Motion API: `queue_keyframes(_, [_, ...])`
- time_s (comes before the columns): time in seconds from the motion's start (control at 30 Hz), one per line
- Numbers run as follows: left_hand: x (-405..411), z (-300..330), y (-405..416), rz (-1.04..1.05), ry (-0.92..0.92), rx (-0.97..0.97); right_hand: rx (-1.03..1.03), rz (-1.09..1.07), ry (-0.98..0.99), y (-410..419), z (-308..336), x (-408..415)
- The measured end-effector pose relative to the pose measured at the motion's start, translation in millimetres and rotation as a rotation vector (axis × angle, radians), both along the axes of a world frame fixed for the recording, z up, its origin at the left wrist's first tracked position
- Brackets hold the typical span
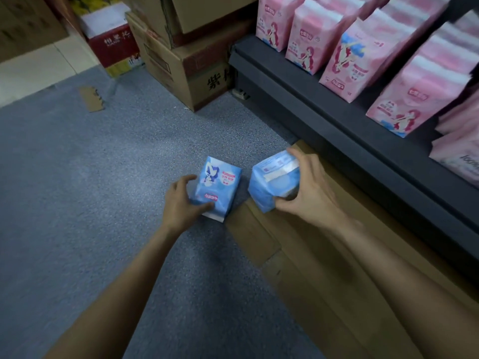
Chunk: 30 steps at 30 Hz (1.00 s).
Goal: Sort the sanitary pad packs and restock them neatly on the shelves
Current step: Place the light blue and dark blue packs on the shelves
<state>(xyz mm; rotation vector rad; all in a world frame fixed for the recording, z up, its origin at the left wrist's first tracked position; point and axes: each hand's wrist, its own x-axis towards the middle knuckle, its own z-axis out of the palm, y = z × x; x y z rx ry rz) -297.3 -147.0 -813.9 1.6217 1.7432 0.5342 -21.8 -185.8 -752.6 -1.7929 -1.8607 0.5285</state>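
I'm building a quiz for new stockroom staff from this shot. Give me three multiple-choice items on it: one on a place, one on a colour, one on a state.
1. Where do the pink packs stand?
A. On the dark shelf at right
B. On the carpet
C. Inside an open carton

2. What colour are the two packs in the hands?
A. Pink
B. Blue
C. Green

3. What is the right hand doing?
A. Hanging idle
B. Pressing flat on the floor
C. Gripping a pack

Answers:
1 A: the pink packs stand in a row on the dark shelf.
2 B: the left hand's pack and the right hand's pack are both blue.
3 C: the right hand has its fingers and thumb curled round its pack.
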Motion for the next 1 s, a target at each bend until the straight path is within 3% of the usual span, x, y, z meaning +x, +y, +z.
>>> queue_keyframes(0.13, [3,8,14,0.084,-0.131,-0.246,-0.242,-0.057,-0.137,-20,-4,14])
queue_keyframes(0.2, [7,11,16,0.091,-0.062,-0.376,-0.336,-0.048,-0.120,-26,-10,20])
queue_keyframes(0.27, [7,8,18,0.081,0.014,-0.436,-0.359,-0.009,-0.113,-26,-12,29])
queue_keyframes(0.37, [7,6,18,0.069,-0.012,-0.442,-0.334,0.084,-0.148,-26,-15,38])
queue_keyframes(0.47, [16,17,10,0.113,-0.094,-0.376,-0.307,0.107,-0.147,-33,-14,40])
queue_keyframes(0.57, [27,31,-1,0.136,-0.100,-0.164,-0.283,0.019,-0.073,-43,-4,41])
queue_keyframes(0.7, [59,69,-27,0.096,-0.300,0.047,-0.213,-0.058,0.015,-63,35,51])
queue_keyframes(1.0, [193,167,-91,-0.563,-0.310,0.158,-0.252,-0.279,0.256,-194,150,162])
